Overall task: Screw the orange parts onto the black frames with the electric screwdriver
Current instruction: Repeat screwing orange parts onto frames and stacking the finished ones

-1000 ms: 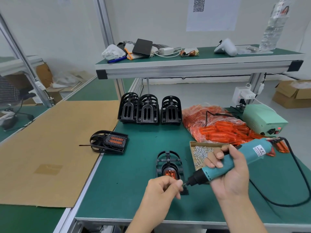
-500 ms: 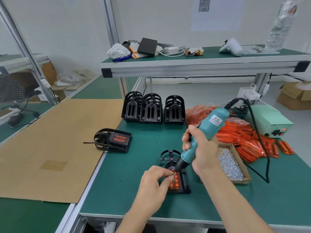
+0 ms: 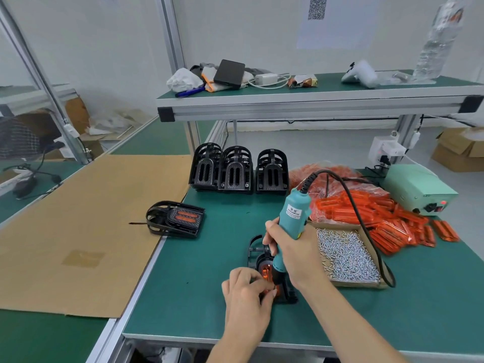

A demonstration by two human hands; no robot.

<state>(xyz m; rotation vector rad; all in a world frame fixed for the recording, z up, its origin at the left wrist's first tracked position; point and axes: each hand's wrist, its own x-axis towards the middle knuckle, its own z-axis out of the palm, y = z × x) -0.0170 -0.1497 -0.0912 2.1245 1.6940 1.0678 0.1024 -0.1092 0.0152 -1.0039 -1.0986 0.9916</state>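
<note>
Since a second ago the screwdriver (image 3: 289,226) has swung from nearly flat to upright, tip down on the frame (image 3: 262,255). Leftmost, a finished frame (image 3: 175,218) lies at the cardboard's (image 3: 78,226) edge. Left hand (image 3: 247,297) pinches the orange part (image 3: 266,273) seated in the frame. Right hand (image 3: 293,254) grips the screwdriver. Beside it sit the screw box (image 3: 348,255) and orange pile (image 3: 379,213).

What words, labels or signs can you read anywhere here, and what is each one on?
"KEENWISE": white label on the teal electric screwdriver; the smaller print around it is too small to read.
QR code, no words: white paper sheet on the wall.
Marking on the pale green power box: too blurred.
</note>
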